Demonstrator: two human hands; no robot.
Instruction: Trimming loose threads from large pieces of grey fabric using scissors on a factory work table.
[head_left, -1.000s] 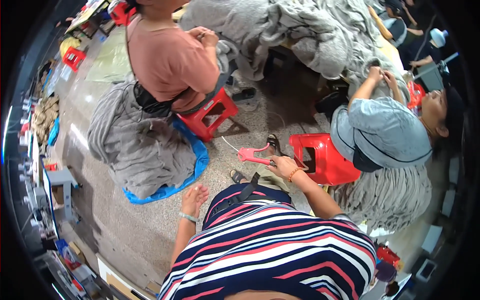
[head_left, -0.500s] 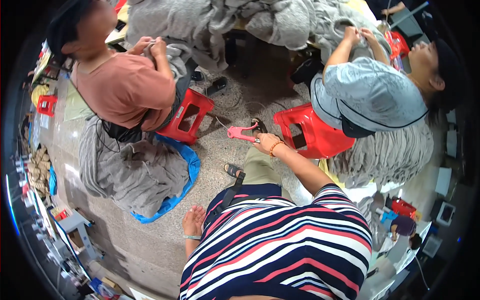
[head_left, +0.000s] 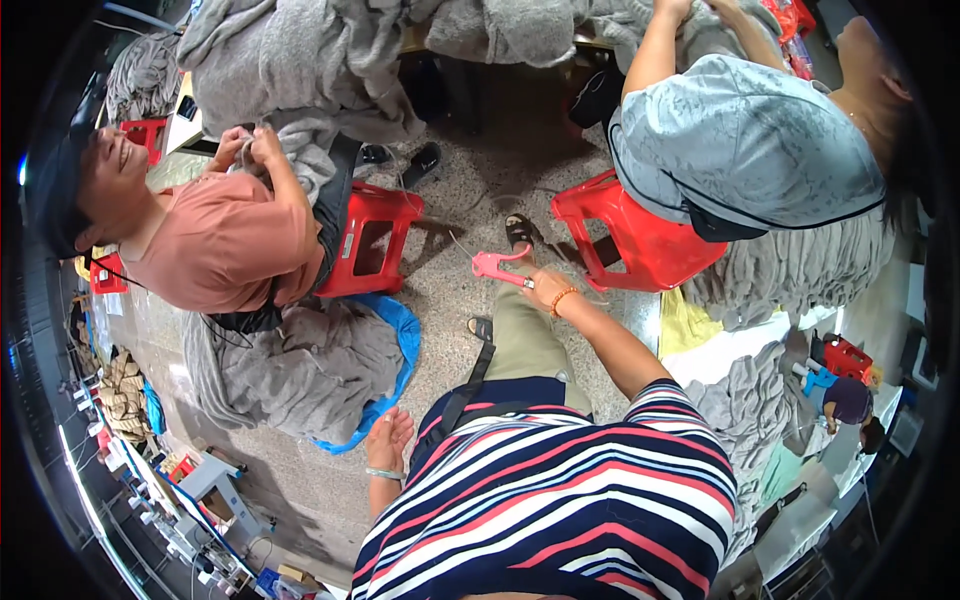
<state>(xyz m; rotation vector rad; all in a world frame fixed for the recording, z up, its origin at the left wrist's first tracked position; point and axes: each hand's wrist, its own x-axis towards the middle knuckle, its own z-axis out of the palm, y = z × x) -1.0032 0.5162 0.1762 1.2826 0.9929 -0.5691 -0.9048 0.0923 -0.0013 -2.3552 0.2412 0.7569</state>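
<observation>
My right hand (head_left: 548, 290), with a beaded bracelet at the wrist, reaches out ahead of my body. It is closed around one end of a pink forked tool (head_left: 498, 269), which has a small ring-shaped part at its far end and a short metallic piece by my fingers; its exact kind is unclear. Down at my left side hangs my left hand (head_left: 389, 441), fingers loosely apart and holding nothing. To its upper left, a heap of grey fleecy fabric (head_left: 300, 370) lies on a blue sheet (head_left: 403, 340) on the floor.
Two seated people work on grey fabric: one in a salmon shirt (head_left: 215, 235) at left, one in a light blue shirt (head_left: 745, 150) at right. Red stools (head_left: 375, 240) flank the passage. Grey fabric (head_left: 300, 60) covers the table ahead; more stacks (head_left: 800, 270) stand at right.
My view has swung, so the surroundings sit differently in it. My right hand still grips the pink tool, and my left hand stays low and unoccupied. The left person's head has turned.
</observation>
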